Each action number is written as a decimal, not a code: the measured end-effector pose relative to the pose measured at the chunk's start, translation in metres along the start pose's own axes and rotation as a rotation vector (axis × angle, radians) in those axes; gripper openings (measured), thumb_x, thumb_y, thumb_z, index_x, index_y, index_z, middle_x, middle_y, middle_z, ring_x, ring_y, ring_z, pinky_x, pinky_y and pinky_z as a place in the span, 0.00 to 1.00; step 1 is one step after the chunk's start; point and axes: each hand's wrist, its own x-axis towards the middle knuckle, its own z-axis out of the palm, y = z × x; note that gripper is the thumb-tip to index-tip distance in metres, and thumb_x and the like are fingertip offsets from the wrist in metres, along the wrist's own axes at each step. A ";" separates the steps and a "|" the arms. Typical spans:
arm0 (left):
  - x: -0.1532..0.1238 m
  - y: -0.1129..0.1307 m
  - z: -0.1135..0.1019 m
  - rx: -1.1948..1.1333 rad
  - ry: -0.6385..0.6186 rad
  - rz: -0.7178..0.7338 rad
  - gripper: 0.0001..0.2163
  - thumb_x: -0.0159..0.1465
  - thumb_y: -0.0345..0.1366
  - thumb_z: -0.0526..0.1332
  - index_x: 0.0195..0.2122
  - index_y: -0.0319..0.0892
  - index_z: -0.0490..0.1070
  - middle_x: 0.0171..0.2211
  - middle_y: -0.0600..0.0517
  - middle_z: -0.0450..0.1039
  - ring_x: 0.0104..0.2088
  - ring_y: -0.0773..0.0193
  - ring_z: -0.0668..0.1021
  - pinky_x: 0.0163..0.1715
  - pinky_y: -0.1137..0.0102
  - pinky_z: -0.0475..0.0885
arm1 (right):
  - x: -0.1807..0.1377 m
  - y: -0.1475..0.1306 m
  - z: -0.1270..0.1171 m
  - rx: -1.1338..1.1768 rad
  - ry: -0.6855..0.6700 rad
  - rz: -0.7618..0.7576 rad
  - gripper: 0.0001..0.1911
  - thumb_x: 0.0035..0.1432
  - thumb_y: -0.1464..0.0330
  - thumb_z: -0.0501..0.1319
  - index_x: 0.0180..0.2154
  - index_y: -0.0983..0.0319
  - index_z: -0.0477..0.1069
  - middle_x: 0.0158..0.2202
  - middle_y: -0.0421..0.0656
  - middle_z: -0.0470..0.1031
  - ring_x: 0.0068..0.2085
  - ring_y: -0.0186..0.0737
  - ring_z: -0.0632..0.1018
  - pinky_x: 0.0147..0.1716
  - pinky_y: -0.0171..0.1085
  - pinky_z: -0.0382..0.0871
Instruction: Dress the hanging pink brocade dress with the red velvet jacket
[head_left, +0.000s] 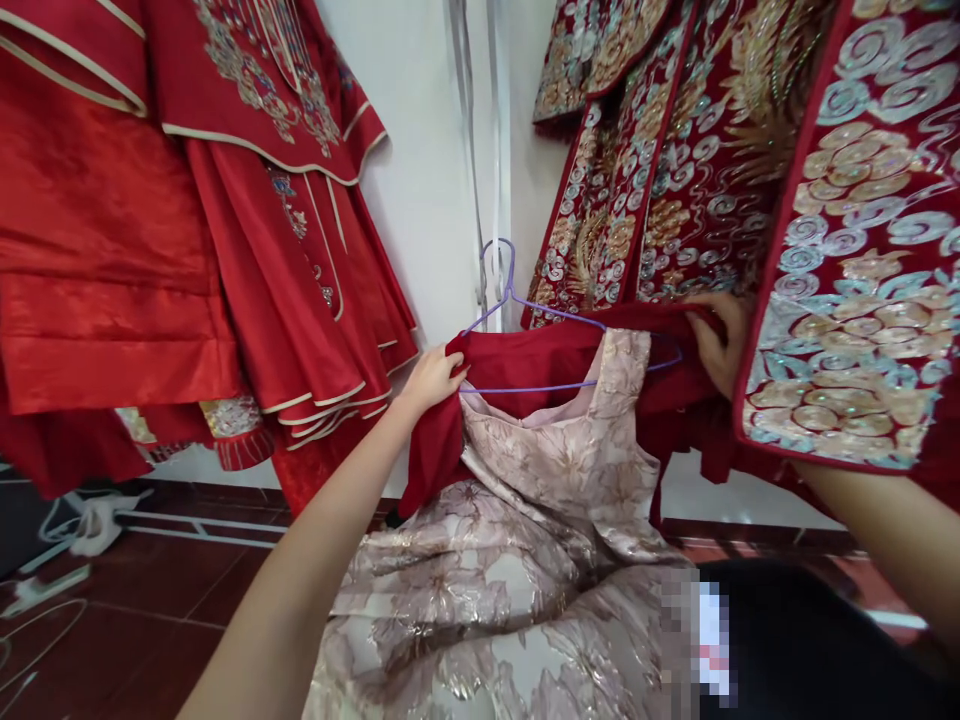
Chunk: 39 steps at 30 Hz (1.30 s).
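Observation:
A sleeveless dress [540, 470] in pale pink floral brocade hangs on a purple wire hanger [517, 297]. Its right-hand strap lies over the hanger, and the lower part spreads toward me. Behind the neckline stretches a dark red cloth [510, 357]. My left hand [436, 378] is closed on this cloth by the hanger's left end; whether it also grips the dress's other strap cannot be seen. Out past the hanger's right end, my right hand [718, 335] pinches the cloth, its wrist partly hidden by an embroidered panel.
Red garments with pale piping [300, 270] hang on the left. Sequined dark red garments [675, 190] hang on the right, one panel [855, 260] close to my right arm. Pale straps [471, 130] hang down the white wall. Cables and a power strip [46, 590] lie on the tiled floor.

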 end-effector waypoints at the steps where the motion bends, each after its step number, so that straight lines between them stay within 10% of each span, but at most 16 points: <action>1: -0.001 0.000 -0.001 0.032 -0.011 -0.002 0.12 0.65 0.40 0.52 0.35 0.41 0.72 0.36 0.45 0.69 0.38 0.57 0.72 0.42 0.65 0.67 | -0.003 0.001 -0.002 0.010 -0.001 0.007 0.20 0.47 0.47 0.58 0.42 0.42 0.73 0.31 0.37 0.79 0.44 0.56 0.76 0.33 0.49 0.70; 9: -0.003 0.014 0.004 0.227 -0.063 -0.103 0.12 0.64 0.33 0.53 0.45 0.37 0.70 0.44 0.39 0.68 0.46 0.51 0.72 0.47 0.61 0.65 | 0.024 0.033 -0.033 -0.333 0.132 0.154 0.19 0.56 0.51 0.54 0.20 0.54 0.61 0.16 0.41 0.64 0.21 0.41 0.66 0.24 0.40 0.55; 22: -0.015 0.030 -0.007 0.359 -0.048 -0.173 0.13 0.65 0.36 0.52 0.45 0.36 0.69 0.43 0.38 0.67 0.45 0.49 0.72 0.44 0.60 0.65 | -0.011 -0.060 0.135 -0.023 -0.459 -0.018 0.14 0.64 0.59 0.49 0.32 0.61 0.64 0.20 0.39 0.67 0.21 0.34 0.68 0.22 0.32 0.49; 33: -0.036 0.051 -0.021 0.032 0.199 -0.264 0.13 0.67 0.43 0.50 0.38 0.41 0.69 0.51 0.39 0.63 0.52 0.48 0.66 0.50 0.58 0.61 | -0.036 0.008 0.062 -0.363 -0.446 0.025 0.15 0.61 0.59 0.52 0.34 0.60 0.72 0.23 0.44 0.72 0.24 0.40 0.72 0.23 0.34 0.55; 39: -0.018 0.114 -0.020 -0.523 0.286 -0.480 0.11 0.66 0.42 0.51 0.30 0.44 0.64 0.24 0.54 0.67 0.29 0.63 0.72 0.34 0.70 0.65 | -0.050 -0.016 0.082 -0.412 -0.190 -0.301 0.15 0.62 0.65 0.53 0.32 0.64 0.76 0.47 0.56 0.70 0.48 0.53 0.70 0.40 0.45 0.70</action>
